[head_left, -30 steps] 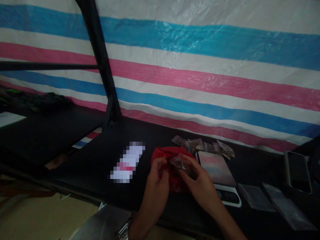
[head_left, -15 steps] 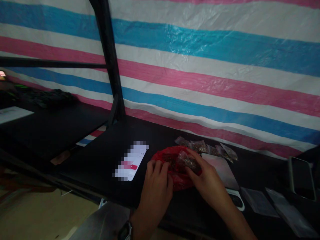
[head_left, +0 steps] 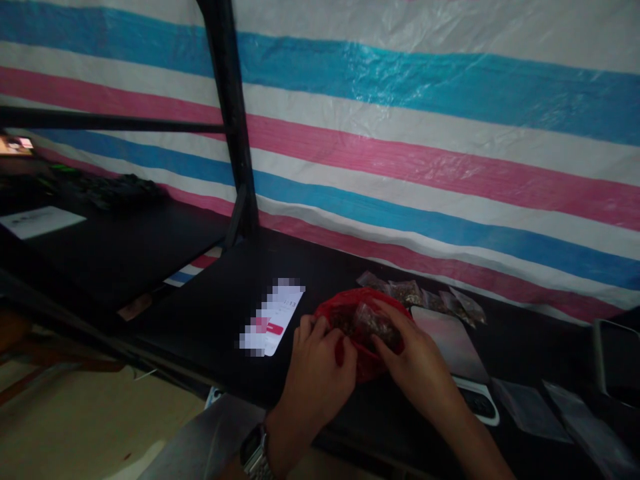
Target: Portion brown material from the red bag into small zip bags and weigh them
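Note:
A red plastic bag sits with its mouth spread on the black table, small brown pieces visible inside. My left hand grips the near left rim of this bag, fingers curled over the edge. In my right hand is a small clear plastic bag partly filled with brownish bits, pinched between thumb and fingers inside the red bag's opening. Just right of that hand stands a digital scale with a metal plate. Several filled small bags lie in a row behind it.
A phone with a lit screen lies on the left. Flat clear bags rest right of the scale, and another phone is at the far right. A black post rises before the striped sheet.
My left hand's fingers have curled in more and its thumb has bent at the red bag's rim. My right hand keeps its hold. The view has shifted slightly left.

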Demonstrator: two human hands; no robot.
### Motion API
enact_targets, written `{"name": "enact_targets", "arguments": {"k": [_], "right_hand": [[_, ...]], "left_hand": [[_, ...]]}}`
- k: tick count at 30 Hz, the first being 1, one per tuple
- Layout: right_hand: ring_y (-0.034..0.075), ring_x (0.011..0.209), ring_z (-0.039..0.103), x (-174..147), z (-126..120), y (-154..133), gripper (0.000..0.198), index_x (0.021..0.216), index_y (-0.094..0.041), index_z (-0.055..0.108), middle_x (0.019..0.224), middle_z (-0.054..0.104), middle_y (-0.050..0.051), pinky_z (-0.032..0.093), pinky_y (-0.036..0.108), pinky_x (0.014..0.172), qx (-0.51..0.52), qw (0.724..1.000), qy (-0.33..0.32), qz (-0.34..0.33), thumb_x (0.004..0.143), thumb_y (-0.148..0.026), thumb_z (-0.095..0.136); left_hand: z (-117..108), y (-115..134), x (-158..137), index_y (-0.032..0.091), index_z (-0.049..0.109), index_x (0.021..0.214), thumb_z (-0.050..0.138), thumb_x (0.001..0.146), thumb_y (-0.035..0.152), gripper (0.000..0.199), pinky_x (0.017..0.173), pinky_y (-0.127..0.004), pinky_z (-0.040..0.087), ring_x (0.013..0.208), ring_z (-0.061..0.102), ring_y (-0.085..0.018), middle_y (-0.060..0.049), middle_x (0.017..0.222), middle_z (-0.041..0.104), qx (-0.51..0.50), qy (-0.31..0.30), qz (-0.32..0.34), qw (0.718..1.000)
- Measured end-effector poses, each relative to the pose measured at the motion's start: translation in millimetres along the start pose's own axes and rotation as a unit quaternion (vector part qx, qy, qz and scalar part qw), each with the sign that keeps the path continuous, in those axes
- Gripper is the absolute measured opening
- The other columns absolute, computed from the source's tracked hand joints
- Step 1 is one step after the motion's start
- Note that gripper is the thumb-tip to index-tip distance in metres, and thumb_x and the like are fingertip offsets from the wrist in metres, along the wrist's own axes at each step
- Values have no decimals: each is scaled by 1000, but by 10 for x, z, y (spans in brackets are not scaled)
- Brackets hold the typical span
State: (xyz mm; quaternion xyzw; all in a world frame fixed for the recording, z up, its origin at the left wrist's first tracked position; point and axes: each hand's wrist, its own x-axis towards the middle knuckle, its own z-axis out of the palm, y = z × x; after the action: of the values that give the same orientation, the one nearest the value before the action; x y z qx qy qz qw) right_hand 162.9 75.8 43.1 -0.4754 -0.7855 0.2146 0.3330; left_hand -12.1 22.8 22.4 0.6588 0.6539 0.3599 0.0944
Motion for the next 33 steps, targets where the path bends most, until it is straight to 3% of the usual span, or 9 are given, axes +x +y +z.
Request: {"name": "enact_targets", "arguments": {"k": [7,13,18,24,27,30,33], "right_hand": [[29,133,66,-10,-5,2,52,142,-28,65,145,70,6,51,48,117,13,1000,6,2,91,-25,63],[28,124,71,-62,19,52,47,136,-29,67,135,74,6,56,45,109,134,989,46,51,88,-29,69],[27,115,74,-115,60,14,46,129,-26,68,126,76,7,59,43,106,231,967,74,75,84,-29,76],[28,121,72,-135,62,-27,49,132,-27,66,130,76,9,55,46,111,299,948,73,79,87,-38,78],[28,115,74,-112,-4,-40,39,120,-25,72,122,79,10,58,44,104,335,935,89,79,89,-48,77],[26,99,77,-89,-81,-43,34,99,-23,74,102,81,8,61,37,89,350,926,115,81,87,-55,78],[23,87,74,-88,-133,-33,34,88,-23,74,90,79,5,59,32,79,350,925,131,66,86,-56,80]], "left_hand": [[39,7,-7,19,79,90,56,92,17,23,96,-55,47,108,52,-35,-12,104,69,-7,-12,-26,1000],[83,40,16,23,81,104,50,102,34,33,93,-58,45,104,51,-35,-12,105,65,-35,20,-42,998],[141,89,44,27,79,112,52,103,31,29,89,-51,45,97,50,-31,-9,101,63,-53,104,-10,993],[214,139,106,30,79,106,64,99,22,18,90,-43,44,102,48,-28,-5,103,61,-94,217,35,971],[218,184,143,29,78,106,67,98,20,17,88,-40,45,102,49,-27,-5,104,61,-113,245,60,961],[211,237,164,29,77,106,66,97,18,17,88,-38,46,102,52,-25,-4,104,61,-133,266,91,950],[212,280,180,28,75,101,66,97,19,13,88,-35,47,101,56,-22,-2,102,65,-179,237,109,949]]}}
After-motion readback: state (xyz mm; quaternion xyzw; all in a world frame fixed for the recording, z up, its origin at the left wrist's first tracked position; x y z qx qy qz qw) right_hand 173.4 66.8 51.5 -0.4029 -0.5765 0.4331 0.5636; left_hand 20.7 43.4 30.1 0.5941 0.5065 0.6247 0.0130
